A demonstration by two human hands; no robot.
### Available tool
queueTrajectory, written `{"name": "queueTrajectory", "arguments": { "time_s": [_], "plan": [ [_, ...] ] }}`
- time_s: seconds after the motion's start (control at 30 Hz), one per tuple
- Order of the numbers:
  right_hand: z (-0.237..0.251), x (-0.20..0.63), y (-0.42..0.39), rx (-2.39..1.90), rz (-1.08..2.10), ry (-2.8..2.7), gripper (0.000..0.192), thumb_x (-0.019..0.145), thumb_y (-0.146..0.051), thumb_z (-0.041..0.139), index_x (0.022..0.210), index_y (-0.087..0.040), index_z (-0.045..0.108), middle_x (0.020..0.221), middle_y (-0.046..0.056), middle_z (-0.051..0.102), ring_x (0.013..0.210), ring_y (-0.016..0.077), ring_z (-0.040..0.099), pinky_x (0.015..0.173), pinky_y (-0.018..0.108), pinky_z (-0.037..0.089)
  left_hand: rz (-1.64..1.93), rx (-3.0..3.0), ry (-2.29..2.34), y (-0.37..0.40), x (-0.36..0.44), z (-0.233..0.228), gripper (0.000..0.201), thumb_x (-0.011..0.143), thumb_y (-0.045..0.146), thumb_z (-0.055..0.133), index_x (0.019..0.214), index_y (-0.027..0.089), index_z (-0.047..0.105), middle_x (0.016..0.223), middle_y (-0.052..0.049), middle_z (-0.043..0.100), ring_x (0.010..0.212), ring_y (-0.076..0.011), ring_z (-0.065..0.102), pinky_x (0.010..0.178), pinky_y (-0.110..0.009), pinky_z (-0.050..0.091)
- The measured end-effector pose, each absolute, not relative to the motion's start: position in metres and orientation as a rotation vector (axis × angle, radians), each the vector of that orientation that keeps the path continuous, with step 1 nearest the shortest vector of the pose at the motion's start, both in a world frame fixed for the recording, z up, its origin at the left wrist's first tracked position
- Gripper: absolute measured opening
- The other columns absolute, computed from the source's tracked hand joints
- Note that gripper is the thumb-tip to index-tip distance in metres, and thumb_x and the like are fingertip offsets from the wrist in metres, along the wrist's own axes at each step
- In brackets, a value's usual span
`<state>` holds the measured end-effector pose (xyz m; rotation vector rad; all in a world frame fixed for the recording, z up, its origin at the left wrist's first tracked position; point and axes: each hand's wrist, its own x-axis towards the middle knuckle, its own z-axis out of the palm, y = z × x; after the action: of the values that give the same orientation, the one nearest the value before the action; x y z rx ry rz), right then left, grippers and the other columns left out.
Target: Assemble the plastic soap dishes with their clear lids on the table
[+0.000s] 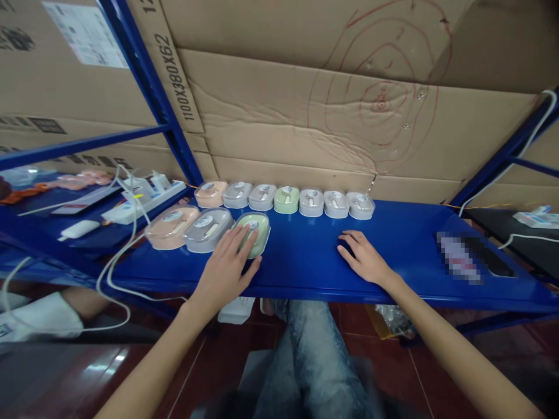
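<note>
My left hand [230, 263] lies with spread fingers over a green rounded plastic box [261, 234] with a clear lid, its fingertips on the lid. Left of that box, in the same front row, stand a grey box [205, 235] and a peach box [168, 233]. My right hand [361, 255] rests on the blue tabletop [301, 256], holding nothing, its thumb apart from its loosely bent fingers. Behind, a row of similar boxes runs along the cardboard, with a peach box [210, 195] at its left end, a green box [286, 201] in the middle and grey boxes [336, 205] around it.
Cardboard sheets [271, 105] back the blue metal frame [161, 93]. White cables [107, 279] hang at the left, near a power strip [144, 203]. A partly blurred-out phone-like object [491, 259] lies at the right. Another person's arm [85, 301] shows at the lower left.
</note>
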<state>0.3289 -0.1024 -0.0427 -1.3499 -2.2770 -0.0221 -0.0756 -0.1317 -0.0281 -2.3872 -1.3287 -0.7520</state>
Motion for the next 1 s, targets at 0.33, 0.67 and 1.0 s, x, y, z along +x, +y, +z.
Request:
{"name": "queueTrajectory", "arguments": {
  "time_s": [0.33,0.67,1.0],
  "plan": [
    [-0.038,0.326,-0.105,-1.353,0.026,-2.273,0.053,0.113,-0.054,0.042,0.141,-0.018,0.069,0.146,0.022,0.066,0.143,0.0414,0.058,0.123,0.066,0.047,-0.749,-2.346,-1.388,-0.126,-0.093,-0.028,0.06,0.113,0.045,0.048,0.166,0.019,0.042,0.168,-0.021,0.051,0.16,-0.0429,0.043,0.132,-0.069,0.033],
    [-0.039,0.326,-0.105,-1.337,0.074,-2.247,0.051,0.111,-0.056,0.047,0.142,-0.021,0.069,0.146,0.02,0.066,0.145,0.0428,0.057,0.125,0.067,0.045,-0.828,-2.391,-1.388,-0.119,-0.102,-0.027,0.056,0.112,0.042,0.049,0.164,0.024,0.045,0.167,-0.017,0.052,0.161,-0.0419,0.042,0.132,-0.069,0.037],
    [-0.038,0.324,-0.107,-1.344,0.042,-2.262,0.051,0.112,-0.054,0.047,0.143,-0.02,0.068,0.147,0.021,0.066,0.145,0.0432,0.057,0.123,0.067,0.047,-0.827,-2.443,-1.348,-0.106,-0.108,-0.022,0.046,0.111,0.038,0.048,0.154,0.022,0.051,0.16,-0.018,0.055,0.154,-0.0403,0.051,0.129,-0.065,0.043]
  ]
}}
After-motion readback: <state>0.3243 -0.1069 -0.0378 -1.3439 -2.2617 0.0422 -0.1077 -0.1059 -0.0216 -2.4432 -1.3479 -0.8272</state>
